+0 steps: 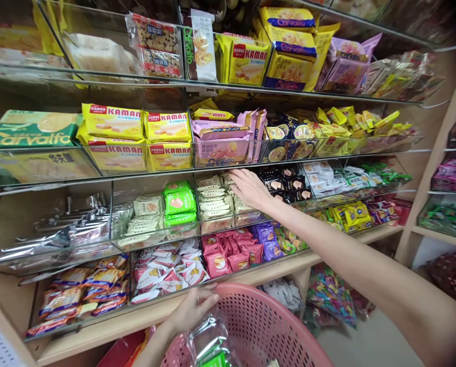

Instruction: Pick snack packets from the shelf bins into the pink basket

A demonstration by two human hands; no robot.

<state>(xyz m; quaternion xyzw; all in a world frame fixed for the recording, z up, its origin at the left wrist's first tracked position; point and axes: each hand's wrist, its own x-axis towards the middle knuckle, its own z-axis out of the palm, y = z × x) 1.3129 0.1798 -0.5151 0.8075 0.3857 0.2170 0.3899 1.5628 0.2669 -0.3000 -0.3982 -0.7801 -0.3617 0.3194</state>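
My right hand (248,188) reaches into a glass compartment on the third shelf. Its fingers are stretched out over small cream-coloured snack packets (212,201), and the fingertips are partly hidden among them. Black packets (289,183) lie just right of that hand. Down at the front, my left hand (191,308) is closed on the rim of a pink plastic basket (258,311) with holes in its wall. Inside the basket, near the left hand, are clear-wrapped silvery packs (208,334) and a bright green packet (214,360).
Glass dividers and front panels edge each shelf. Yellow wafer packs (113,122) fill the shelf above; green packets (179,201) stand left of the right hand. Below are red packets (231,252) and white-and-pink packets (170,270). A wooden ledge (113,331) runs behind the basket.
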